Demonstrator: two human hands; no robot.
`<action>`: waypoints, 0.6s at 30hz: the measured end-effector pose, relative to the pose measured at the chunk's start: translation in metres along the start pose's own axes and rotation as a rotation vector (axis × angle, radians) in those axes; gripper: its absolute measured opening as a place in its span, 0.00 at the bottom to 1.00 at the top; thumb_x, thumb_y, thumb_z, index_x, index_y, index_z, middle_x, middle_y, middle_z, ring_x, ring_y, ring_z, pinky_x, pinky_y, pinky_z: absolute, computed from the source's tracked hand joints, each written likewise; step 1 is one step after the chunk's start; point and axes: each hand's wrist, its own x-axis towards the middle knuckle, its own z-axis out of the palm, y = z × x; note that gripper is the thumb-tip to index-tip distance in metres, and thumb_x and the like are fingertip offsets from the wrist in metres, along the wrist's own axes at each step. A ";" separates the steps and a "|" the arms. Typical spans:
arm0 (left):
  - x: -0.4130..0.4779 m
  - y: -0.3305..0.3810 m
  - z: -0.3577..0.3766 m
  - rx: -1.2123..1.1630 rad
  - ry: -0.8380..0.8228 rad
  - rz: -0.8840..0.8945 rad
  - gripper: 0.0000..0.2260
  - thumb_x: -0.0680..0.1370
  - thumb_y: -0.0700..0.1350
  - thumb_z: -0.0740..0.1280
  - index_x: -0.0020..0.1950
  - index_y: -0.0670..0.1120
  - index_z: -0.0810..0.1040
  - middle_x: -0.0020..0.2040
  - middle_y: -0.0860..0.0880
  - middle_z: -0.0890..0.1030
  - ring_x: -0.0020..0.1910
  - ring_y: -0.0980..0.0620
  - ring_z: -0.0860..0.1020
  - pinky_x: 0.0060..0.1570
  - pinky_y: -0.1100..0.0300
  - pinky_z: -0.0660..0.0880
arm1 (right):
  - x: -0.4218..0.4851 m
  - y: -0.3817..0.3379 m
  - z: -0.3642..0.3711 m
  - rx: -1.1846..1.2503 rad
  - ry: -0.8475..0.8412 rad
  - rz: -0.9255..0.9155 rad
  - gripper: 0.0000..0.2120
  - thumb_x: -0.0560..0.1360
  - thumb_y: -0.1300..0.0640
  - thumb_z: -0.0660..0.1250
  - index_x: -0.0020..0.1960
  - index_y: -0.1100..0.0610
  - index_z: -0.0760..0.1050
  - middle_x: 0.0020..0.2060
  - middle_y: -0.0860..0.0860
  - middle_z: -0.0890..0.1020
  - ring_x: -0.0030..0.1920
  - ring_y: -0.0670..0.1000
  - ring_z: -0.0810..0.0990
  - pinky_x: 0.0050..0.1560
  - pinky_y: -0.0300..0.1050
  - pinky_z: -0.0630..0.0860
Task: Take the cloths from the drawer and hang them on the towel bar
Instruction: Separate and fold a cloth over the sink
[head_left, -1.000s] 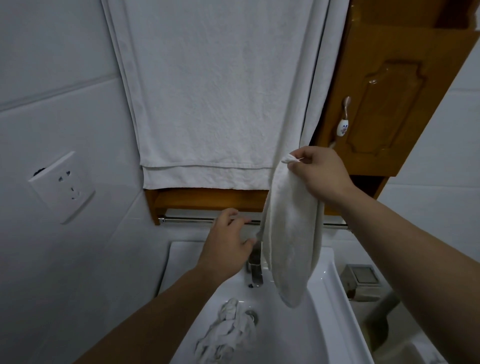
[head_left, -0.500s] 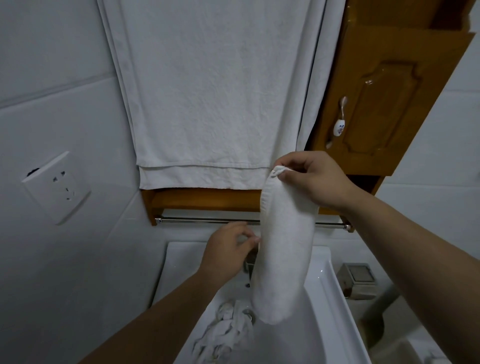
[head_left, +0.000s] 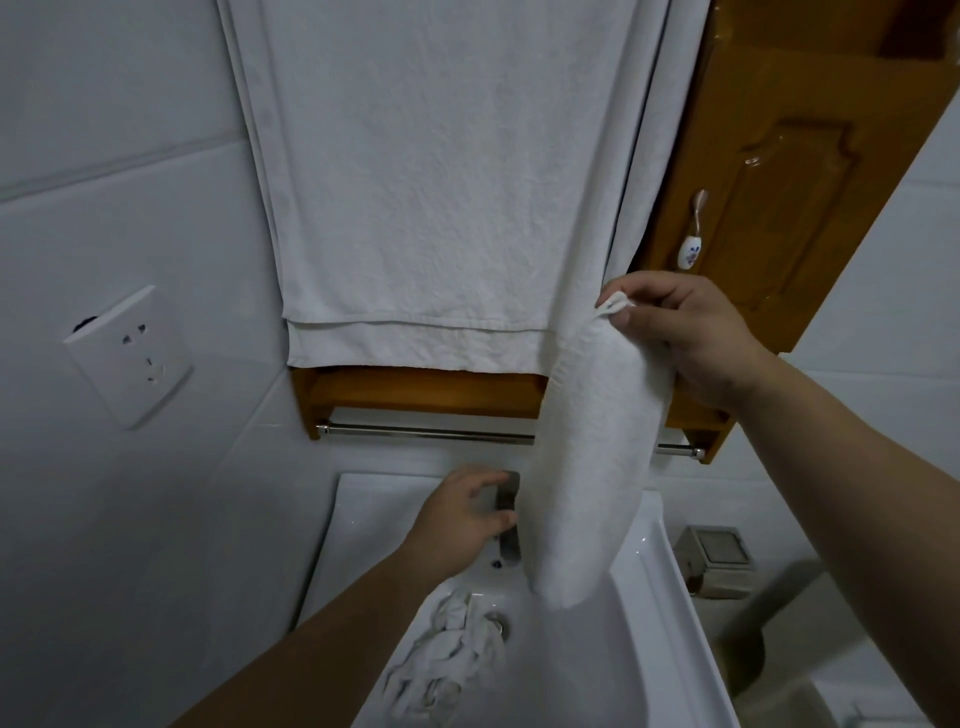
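White tiles are covering the wall, and a wooden cabinet (head_left: 779, 156) is hanging on it with the bar (head_left: 426, 434) running beneath its shelf. Above the bar a big towel (head_left: 441, 208) is draping down. It is not on the bar itself, whose rod is showing bare along its left part.

The right hand (head_left: 691, 338) is holding a cloth (head_left: 592, 467) by its top corner above the bar's right part, grip pinching the hem between thumb and fingertips. The cloth is hanging long and limp, crossing in front of the bar, its tail dangling below the bar over the sink (head_left: 675, 597). The left hand (head_left: 462, 514) is sitting below the bar, its grip curling round the tap (head_left: 509, 540). A second cloth (head_left: 447, 654) is lying crumpled well below the bar, in the basin by the drain.

The likeliest trouble, I judge, is coming from that small pinch—one corner is carrying the whole cloth, and a slip would be sending it down into the basin. With the left hand occupied at the tap, the right would be feeding the cloth behind the bar alone. An uneven drape would be letting the longer side drag it off. If the tap is opening, both cloths are risking a soaking.
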 end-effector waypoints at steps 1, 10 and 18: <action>-0.003 0.001 0.002 -0.018 -0.035 0.014 0.22 0.75 0.44 0.74 0.65 0.60 0.74 0.64 0.57 0.71 0.67 0.53 0.70 0.64 0.61 0.69 | 0.001 0.000 -0.002 0.025 0.008 0.019 0.09 0.77 0.69 0.64 0.49 0.59 0.81 0.43 0.51 0.82 0.45 0.49 0.80 0.47 0.41 0.77; -0.002 0.006 0.014 -0.791 -0.291 -0.375 0.23 0.74 0.56 0.71 0.68 0.52 0.75 0.64 0.43 0.80 0.60 0.45 0.78 0.59 0.47 0.75 | 0.004 -0.003 -0.013 0.192 -0.066 0.081 0.08 0.70 0.65 0.66 0.43 0.56 0.82 0.39 0.51 0.81 0.40 0.48 0.80 0.42 0.41 0.78; -0.004 -0.003 0.052 -0.963 -0.403 -0.409 0.27 0.75 0.65 0.65 0.65 0.49 0.81 0.65 0.44 0.80 0.66 0.43 0.77 0.70 0.41 0.68 | 0.003 0.002 -0.019 0.324 -0.209 0.044 0.10 0.65 0.55 0.78 0.45 0.54 0.83 0.40 0.50 0.80 0.42 0.48 0.79 0.45 0.41 0.78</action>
